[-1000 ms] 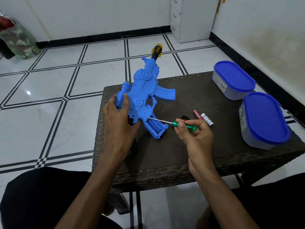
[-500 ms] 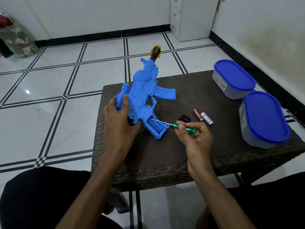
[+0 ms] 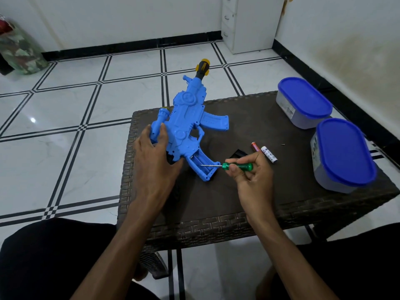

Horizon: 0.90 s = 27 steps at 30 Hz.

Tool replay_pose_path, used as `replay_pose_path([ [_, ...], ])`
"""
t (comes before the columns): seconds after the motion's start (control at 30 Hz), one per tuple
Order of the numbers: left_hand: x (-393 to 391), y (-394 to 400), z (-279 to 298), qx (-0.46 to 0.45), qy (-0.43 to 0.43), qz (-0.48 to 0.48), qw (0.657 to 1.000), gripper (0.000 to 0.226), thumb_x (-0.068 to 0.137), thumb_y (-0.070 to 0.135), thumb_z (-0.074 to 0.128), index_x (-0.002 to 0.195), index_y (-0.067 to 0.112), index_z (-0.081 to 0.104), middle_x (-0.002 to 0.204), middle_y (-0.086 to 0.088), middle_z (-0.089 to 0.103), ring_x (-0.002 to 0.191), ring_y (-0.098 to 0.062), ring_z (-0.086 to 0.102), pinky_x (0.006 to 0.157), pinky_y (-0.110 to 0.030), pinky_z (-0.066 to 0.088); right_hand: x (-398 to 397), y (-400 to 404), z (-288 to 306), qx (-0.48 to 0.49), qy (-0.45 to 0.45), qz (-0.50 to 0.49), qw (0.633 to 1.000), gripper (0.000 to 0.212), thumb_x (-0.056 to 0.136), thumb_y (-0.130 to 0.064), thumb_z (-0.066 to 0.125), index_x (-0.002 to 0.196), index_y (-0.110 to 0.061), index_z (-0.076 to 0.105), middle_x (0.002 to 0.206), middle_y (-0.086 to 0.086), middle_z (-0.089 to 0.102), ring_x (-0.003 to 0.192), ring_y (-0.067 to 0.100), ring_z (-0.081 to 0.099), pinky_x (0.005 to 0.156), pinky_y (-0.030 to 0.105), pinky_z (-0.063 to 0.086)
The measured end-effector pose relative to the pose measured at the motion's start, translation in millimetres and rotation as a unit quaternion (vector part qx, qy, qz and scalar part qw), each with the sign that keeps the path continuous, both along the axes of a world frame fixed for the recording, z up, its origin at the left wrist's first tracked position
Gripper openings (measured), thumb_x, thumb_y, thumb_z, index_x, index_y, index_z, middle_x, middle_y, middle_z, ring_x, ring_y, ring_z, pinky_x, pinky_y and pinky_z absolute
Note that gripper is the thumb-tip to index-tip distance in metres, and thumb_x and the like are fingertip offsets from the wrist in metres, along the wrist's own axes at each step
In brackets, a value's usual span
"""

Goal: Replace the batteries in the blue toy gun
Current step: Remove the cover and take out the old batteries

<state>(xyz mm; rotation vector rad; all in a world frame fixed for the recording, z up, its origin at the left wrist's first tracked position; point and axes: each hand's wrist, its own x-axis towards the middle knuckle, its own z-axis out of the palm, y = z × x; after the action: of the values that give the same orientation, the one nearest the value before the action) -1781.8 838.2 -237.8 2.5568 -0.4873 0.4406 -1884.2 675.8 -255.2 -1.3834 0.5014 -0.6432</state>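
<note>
While the left hand grips the gun, propped tilted on the table to bare its open grip bay, the right hand pinches a screwdriver, tip probing inside; two batteries wait nearby.

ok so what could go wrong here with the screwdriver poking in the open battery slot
1. The screwdriver tip is inside the gun's open compartment; prying could bend a contact or slip.
2. The left hand steadies the gun close to the tip, so a slip might jab it.
3. The two batteries lie loose on the table behind the right hand and could get knocked and roll.
</note>
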Motion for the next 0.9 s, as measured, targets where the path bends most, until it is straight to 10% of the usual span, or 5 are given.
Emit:
replay_pose_path([
  [0.33, 1.8, 1.8, -4.7, -0.006, 0.043, 0.0, 0.999, 0.088, 0.077, 0.043, 0.074, 0.149, 0.021, 0.029, 0.151, -0.011, 0.029, 0.134, -0.03, 0.03, 0.105, -0.04, 0.036, -2.1, -11.6, 10.4, -0.008, -0.037, -0.055, 0.998, 0.015, 0.084, 0.001, 0.07, 0.089, 0.0, 0.056, 0.087, 0.004, 0.075, 0.091, 0.018, 0.073, 0.082, 0.035, 0.058],
  [0.53, -2.2, 0.4, -3.9, -0.003, 0.076, -0.006, 0.997, 0.083, 0.073, 0.043, 0.076, 0.144, 0.015, 0.041, 0.132, -0.014, 0.049, 0.119, -0.029, 0.044, 0.087, -0.034, 0.041, 5.3, -32.4, 14.4, -0.228, 0.053, -0.078, 0.969, 0.017, 0.082, -0.005, 0.073, 0.079, -0.012, 0.057, 0.096, -0.002, 0.073, 0.091, 0.002, 0.068, 0.077, 0.013, 0.053],
  [0.77, -1.6, 2.7, -15.6, -0.017, 0.135, -0.032, 0.99, 0.088, 0.073, 0.045, 0.076, 0.147, 0.016, 0.037, 0.136, -0.012, 0.048, 0.122, -0.03, 0.048, 0.09, -0.035, 0.045, 15.8, -41.8, -3.1, -0.419, 0.12, -0.069, 0.897, 0.018, 0.082, -0.002, 0.067, 0.081, -0.018, 0.057, 0.091, -0.002, 0.069, 0.083, 0.015, 0.066, 0.073, 0.038, 0.057],
  [0.9, -0.3, 5.2, -22.0, 0.001, 0.156, -0.022, 0.987, 0.093, 0.074, 0.053, 0.071, 0.15, 0.019, 0.031, 0.143, -0.012, 0.044, 0.127, -0.033, 0.044, 0.099, -0.043, 0.045, 14.7, -41.6, -8.0, -0.458, 0.141, -0.045, 0.877, 0.02, 0.081, -0.001, 0.065, 0.081, -0.02, 0.059, 0.087, -0.005, 0.067, 0.081, 0.014, 0.063, 0.071, 0.025, 0.048],
])
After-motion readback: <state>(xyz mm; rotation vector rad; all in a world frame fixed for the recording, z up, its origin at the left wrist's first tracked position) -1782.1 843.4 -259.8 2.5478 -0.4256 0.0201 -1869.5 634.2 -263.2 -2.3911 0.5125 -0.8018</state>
